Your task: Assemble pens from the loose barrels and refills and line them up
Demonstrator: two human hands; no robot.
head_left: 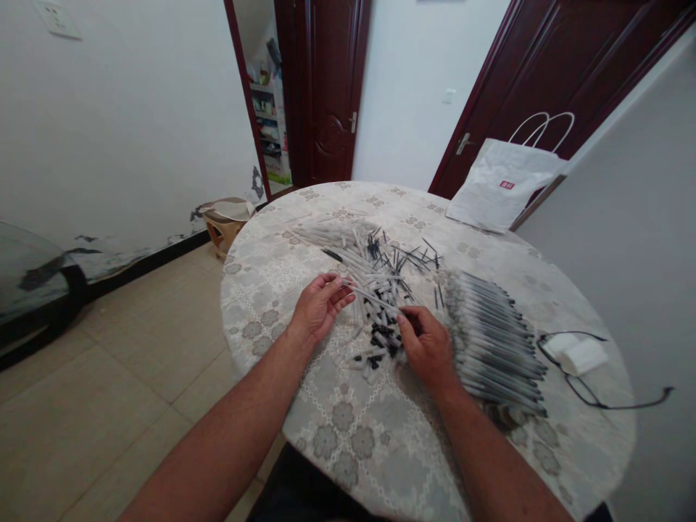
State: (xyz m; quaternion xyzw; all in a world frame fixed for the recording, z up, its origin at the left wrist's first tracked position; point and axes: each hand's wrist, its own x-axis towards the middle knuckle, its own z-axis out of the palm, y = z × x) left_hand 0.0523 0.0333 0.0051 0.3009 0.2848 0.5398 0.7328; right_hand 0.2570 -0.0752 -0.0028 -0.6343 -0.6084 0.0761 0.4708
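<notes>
A slim, pale pen point(375, 298) spans the gap between my two hands, above the heap of parts. My left hand point(322, 308) pinches its far left end between thumb and forefinger, the other fingers loosely curled. At the opposite end, my right hand point(427, 344) is closed round the pen, its fingertips partly hidden. Beneath and between the hands lie scattered pen caps point(383, 337), clear with black parts. Behind them are pale pen barrels point(331, 235) and thin dark pieces point(418, 257). To the right of my right hand, many pens point(494, 341) lie side by side in a thick row.
The round table has a patterned cloth point(342, 442). Black-framed glasses point(590, 399) and a white roll point(581, 355) rest at the right. A white paper bag point(500, 185) stands by the far right edge. A stool point(222, 225) is on the floor beyond the left edge.
</notes>
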